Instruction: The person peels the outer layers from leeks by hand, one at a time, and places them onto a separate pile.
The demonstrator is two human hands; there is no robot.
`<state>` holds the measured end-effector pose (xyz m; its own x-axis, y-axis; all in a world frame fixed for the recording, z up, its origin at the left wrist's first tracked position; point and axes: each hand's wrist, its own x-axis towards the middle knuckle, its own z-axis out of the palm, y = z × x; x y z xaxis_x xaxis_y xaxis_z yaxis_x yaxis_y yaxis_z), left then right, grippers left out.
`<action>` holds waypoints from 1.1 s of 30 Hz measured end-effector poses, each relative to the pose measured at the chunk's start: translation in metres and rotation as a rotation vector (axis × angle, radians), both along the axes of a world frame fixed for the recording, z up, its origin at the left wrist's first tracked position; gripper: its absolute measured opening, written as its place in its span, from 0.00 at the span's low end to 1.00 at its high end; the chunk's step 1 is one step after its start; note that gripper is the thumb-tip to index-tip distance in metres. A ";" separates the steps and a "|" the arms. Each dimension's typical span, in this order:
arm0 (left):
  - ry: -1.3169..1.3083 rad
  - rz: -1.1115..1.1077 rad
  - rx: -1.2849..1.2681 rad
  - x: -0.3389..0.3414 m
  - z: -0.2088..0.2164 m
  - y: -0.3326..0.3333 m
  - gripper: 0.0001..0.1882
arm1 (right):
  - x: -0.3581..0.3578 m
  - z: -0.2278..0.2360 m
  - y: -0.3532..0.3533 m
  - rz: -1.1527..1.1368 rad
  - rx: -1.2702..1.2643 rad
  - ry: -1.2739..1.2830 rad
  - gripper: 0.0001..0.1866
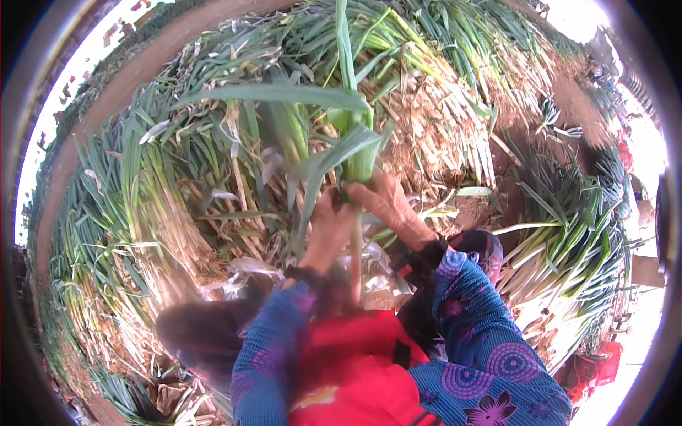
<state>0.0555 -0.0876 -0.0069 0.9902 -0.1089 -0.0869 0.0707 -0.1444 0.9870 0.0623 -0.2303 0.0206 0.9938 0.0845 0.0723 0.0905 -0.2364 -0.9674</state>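
Note:
A large green onion (361, 153) stands upright in front of me, its long leaves bent over at the top and its pale stalk pointing down toward my lap. My right hand (393, 208) is closed around it from the right, just below where the leaves fan out. From the left, my left hand (329, 233) is closed against the same stalk, its fingertips partly hidden behind it. Thin pale strips (259, 268), perhaps peeled skins, lie below my left hand.
A big heap of green onions (440, 106) with dry, earthy stalks lies ahead, and more onions (160, 206) spread on the left. Cleaner, whiter onions (568, 263) are piled on the right. My dark shoe (483, 250) sits by my right wrist. Red bags (604, 363) lie at the lower right.

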 end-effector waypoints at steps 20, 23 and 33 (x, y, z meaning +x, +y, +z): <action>0.326 -0.368 -0.556 -0.019 -0.023 0.025 0.13 | -0.003 0.013 -0.004 0.027 0.352 0.233 0.22; 0.061 -0.371 -0.360 -0.018 -0.045 0.036 0.14 | -0.004 0.016 0.005 0.056 0.388 0.233 0.22; 0.279 -0.710 -0.398 -0.008 -0.061 0.050 0.16 | -0.009 0.009 0.011 0.231 0.634 0.215 0.23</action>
<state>0.0474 -0.0379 -0.0675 0.6242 -0.7685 -0.1408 0.3425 0.1072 0.9334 0.0529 -0.2196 0.0297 0.9533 0.3016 -0.0186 -0.1383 0.3808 -0.9143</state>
